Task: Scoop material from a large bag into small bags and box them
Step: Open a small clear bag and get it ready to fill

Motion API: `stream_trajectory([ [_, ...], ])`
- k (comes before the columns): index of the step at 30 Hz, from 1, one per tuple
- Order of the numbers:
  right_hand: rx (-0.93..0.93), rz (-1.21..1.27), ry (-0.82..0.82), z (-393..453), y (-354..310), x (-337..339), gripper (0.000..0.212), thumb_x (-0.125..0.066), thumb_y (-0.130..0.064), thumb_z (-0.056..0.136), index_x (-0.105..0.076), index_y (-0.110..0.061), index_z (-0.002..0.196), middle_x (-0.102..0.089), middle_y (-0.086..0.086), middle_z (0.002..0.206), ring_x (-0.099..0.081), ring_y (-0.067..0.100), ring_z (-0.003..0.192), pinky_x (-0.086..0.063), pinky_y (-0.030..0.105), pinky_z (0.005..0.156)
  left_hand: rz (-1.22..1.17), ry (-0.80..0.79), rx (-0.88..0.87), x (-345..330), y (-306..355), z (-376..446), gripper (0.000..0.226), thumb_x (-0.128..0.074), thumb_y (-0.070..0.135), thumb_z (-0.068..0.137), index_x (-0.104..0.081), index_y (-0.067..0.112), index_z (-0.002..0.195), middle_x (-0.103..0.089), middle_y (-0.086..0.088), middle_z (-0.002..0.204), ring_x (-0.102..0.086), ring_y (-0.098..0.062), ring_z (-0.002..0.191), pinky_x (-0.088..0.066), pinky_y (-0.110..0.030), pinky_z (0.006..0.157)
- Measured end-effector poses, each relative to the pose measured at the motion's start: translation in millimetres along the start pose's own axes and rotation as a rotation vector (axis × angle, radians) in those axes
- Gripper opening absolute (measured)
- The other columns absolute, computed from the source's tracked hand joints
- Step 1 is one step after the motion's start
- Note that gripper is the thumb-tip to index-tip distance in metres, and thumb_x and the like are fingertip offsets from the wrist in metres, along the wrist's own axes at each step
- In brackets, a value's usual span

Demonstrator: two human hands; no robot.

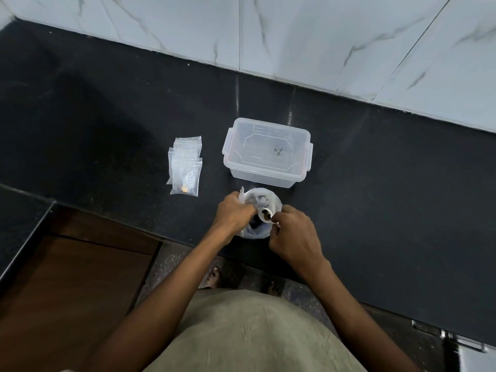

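The left hand (234, 212) grips the large bag (261, 214)'s rim, just in front of the clear box (268, 153). The right hand (291, 232) pinches a loaded scoop (265, 214) over the bag's mouth. A tilt could spill material on the worktop (375, 170); small bags (185, 167) lie left of the box.

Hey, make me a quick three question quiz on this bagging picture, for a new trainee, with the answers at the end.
1. True or false: the clear plastic box already holds filled bags.
2. What does the right hand hold over the large bag? A) a lid B) a small white scoop C) a small bag
3. Fill in: the pile of small bags lies to the ___ of the box.

Key: 1 false, it looks empty. 2 B, while the left hand grips the bag's rim. 3 left.
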State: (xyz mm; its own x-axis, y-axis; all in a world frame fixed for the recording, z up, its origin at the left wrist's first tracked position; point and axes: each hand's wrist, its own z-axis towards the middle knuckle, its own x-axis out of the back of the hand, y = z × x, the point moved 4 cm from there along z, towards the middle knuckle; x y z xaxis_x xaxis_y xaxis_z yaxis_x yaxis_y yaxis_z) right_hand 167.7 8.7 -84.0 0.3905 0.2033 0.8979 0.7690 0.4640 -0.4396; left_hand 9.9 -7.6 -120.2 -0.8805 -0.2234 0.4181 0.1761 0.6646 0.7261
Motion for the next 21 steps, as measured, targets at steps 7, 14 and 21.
stream_trajectory([
  [7,0.193,-0.067,-0.030,-7,-8,-3,0.012,-0.072,0.004,0.066,-0.064,-0.005,0.065,-0.053,0.006,0.069,-0.049,0.026,0.052,-0.029,0.029,0.046,0.055,0.268,-0.053,8,-2,-6,0.016,-0.066,0.034,0.074,-0.070,0.021,0.082,-0.072,-0.001,0.078,-0.069,-0.026,0.078,-0.059,-0.041,0.073],
  [14,0.343,-0.051,0.155,-18,-8,-2,0.010,-0.072,0.003,0.077,-0.067,-0.004,0.075,-0.050,0.005,0.073,-0.045,0.020,0.060,-0.034,0.030,0.044,0.082,0.262,-0.062,9,-4,-1,0.011,-0.070,0.031,0.078,-0.070,0.021,0.083,-0.072,-0.002,0.079,-0.068,-0.029,0.081,-0.058,-0.040,0.074],
  [21,0.332,-0.080,0.185,-24,2,-8,0.015,-0.074,0.002,0.079,-0.064,-0.005,0.070,-0.049,0.004,0.070,-0.043,0.019,0.057,-0.026,0.027,0.046,0.087,0.262,-0.104,9,-1,-3,0.009,-0.067,0.029,0.080,-0.067,0.020,0.076,-0.070,0.000,0.074,-0.066,-0.029,0.077,-0.057,-0.041,0.071],
])
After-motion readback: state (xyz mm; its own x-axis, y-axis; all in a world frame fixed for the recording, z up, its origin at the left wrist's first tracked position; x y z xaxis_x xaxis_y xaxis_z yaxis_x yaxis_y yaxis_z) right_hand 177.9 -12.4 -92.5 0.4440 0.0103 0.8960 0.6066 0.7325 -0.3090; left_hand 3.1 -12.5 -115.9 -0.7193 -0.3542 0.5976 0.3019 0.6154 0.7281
